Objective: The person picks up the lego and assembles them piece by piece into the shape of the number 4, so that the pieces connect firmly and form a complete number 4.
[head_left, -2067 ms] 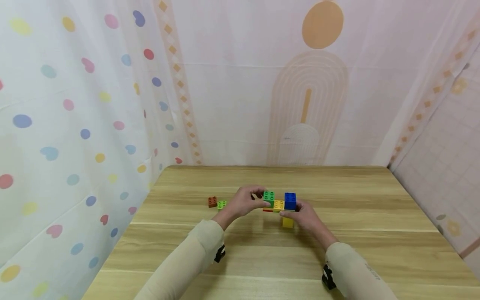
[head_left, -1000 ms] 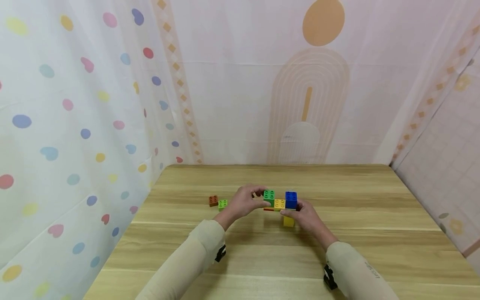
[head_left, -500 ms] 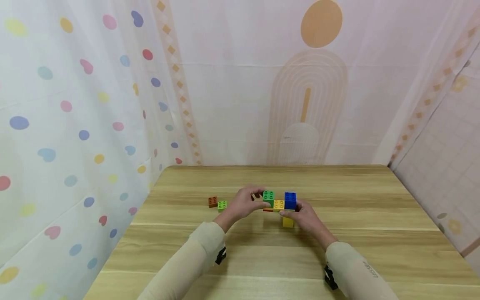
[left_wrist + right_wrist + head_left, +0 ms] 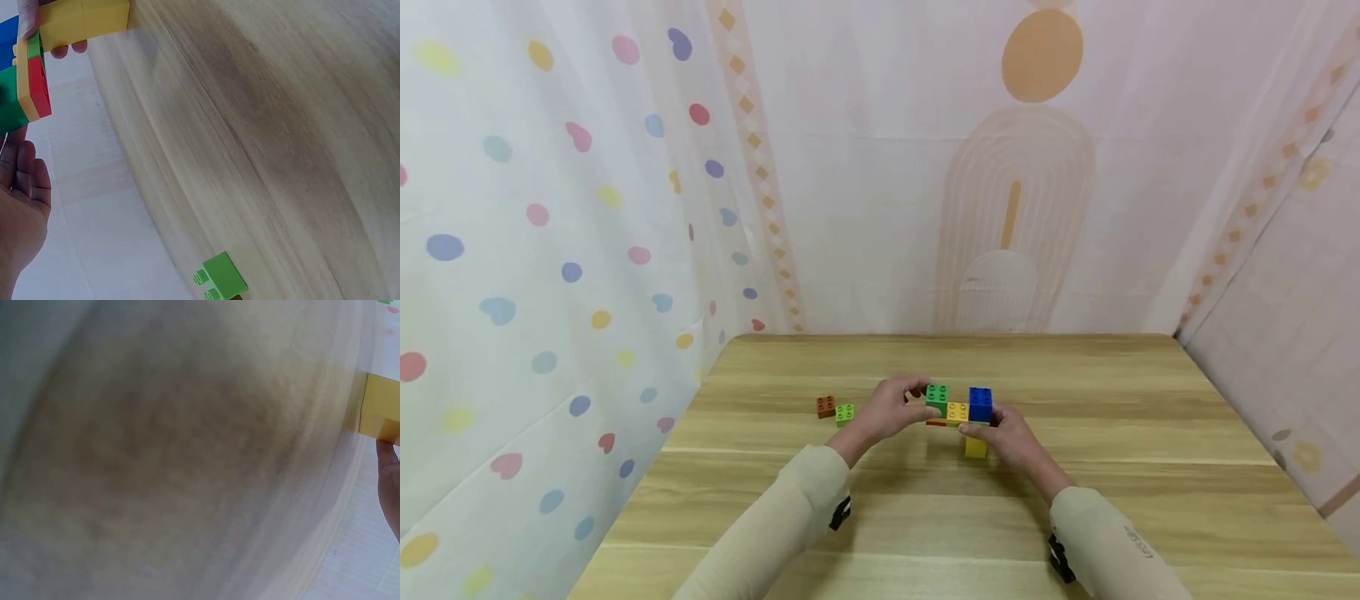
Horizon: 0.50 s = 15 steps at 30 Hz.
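Several toy building bricks are joined into one build. A green brick (image 4: 937, 397) and a blue brick (image 4: 980, 403) stand on a yellow-orange plate (image 4: 957, 412). Beneath the plate's left end is a red piece (image 4: 39, 87); a column of yellow bricks (image 4: 84, 20) runs down under the right end. My left hand (image 4: 886, 410) pinches the green brick between thumb and fingers. My right hand (image 4: 1013, 437) grips the build at the blue end, thumb in front on the plate's edge and fingers behind. In the right wrist view, only the yellow column's lower end (image 4: 380, 407) shows beside a finger.
A brown brick (image 4: 825, 406) and a lime green brick (image 4: 845, 413) lie on the wooden table (image 4: 1090, 392) left of my left hand. Patterned curtains (image 4: 865, 183) hang behind the table and along its left side.
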Motion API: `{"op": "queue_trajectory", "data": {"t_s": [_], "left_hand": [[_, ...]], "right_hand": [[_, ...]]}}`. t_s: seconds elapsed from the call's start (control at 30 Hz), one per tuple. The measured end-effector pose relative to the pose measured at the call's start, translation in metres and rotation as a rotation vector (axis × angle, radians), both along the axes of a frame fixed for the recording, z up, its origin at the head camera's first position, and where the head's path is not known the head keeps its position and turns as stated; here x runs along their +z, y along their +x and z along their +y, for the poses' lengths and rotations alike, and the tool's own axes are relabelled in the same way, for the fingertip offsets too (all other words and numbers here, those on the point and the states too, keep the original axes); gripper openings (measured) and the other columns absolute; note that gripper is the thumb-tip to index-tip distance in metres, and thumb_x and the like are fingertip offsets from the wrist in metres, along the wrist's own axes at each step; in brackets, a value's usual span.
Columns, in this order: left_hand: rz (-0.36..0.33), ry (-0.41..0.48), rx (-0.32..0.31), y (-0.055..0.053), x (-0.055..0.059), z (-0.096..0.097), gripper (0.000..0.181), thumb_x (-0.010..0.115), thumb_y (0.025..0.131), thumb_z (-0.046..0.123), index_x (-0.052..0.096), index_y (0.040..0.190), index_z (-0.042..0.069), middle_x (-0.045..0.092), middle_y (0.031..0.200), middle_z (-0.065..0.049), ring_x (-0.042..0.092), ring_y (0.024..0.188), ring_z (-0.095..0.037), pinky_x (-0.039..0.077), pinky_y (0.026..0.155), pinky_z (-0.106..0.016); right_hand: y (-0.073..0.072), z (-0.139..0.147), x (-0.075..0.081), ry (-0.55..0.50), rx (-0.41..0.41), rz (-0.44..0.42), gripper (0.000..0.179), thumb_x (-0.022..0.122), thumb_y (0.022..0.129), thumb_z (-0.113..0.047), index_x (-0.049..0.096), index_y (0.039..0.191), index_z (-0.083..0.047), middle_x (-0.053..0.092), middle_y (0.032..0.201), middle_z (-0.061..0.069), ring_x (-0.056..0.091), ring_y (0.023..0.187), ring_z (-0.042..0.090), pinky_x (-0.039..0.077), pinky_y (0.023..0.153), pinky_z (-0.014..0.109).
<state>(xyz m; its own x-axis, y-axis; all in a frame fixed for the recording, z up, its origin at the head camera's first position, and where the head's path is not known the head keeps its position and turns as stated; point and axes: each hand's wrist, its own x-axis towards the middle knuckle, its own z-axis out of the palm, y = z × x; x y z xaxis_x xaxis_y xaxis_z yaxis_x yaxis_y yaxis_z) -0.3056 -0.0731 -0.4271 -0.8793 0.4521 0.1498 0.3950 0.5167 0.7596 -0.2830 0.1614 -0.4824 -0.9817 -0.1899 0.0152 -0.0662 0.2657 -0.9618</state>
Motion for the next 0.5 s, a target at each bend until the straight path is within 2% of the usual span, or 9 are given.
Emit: {"op": "queue_trajectory", "data": {"t_s": [0.13,0.23,0.33,0.5], "left_hand": [[0.002,0.022,0.006,0.001,-0.003,-0.007,0.050,0.073,0.090,0.039,0.063,0.133,0.014,0.063,0.118,-0.002,0.055,0.109,-0.020,0.047,0.087,-0.040],[0.016,0.064,0.036,-0.001,-0.005,-0.021,0.051,0.067,0.095,0.040,0.059,0.137,0.012,0.064,0.122,-0.007,0.057,0.111,-0.023,0.048,0.089,-0.041],[0.048,0.100,0.089,-0.006,-0.006,-0.043,0.045,0.063,0.098,0.038,0.061,0.135,0.012,0.066,0.118,-0.007,0.060,0.105,-0.023,0.050,0.087,-0.041],[0.074,0.100,0.228,-0.016,-0.010,-0.091,0.043,0.063,0.099,0.035,0.063,0.132,0.009,0.066,0.116,-0.007,0.060,0.103,-0.022,0.050,0.083,-0.038]], "right_hand": [[0.000,-0.003,-0.001,0.013,-0.018,-0.026,0.043,0.076,0.089,-0.032,0.065,0.120,-0.005,0.069,0.111,0.006,0.062,0.100,0.020,0.048,0.093,0.042],[-0.001,-0.003,-0.002,0.024,-0.027,-0.035,0.045,0.076,0.089,-0.033,0.065,0.121,-0.005,0.068,0.112,0.006,0.062,0.100,0.020,0.048,0.093,0.043],[-0.001,-0.002,-0.004,0.025,-0.028,-0.036,0.046,0.076,0.089,-0.033,0.064,0.121,-0.004,0.068,0.112,0.006,0.061,0.099,0.020,0.048,0.092,0.042],[-0.001,-0.002,-0.003,0.020,-0.023,-0.037,0.045,0.077,0.088,-0.032,0.065,0.121,-0.003,0.068,0.111,0.006,0.061,0.098,0.020,0.048,0.090,0.040]]}}
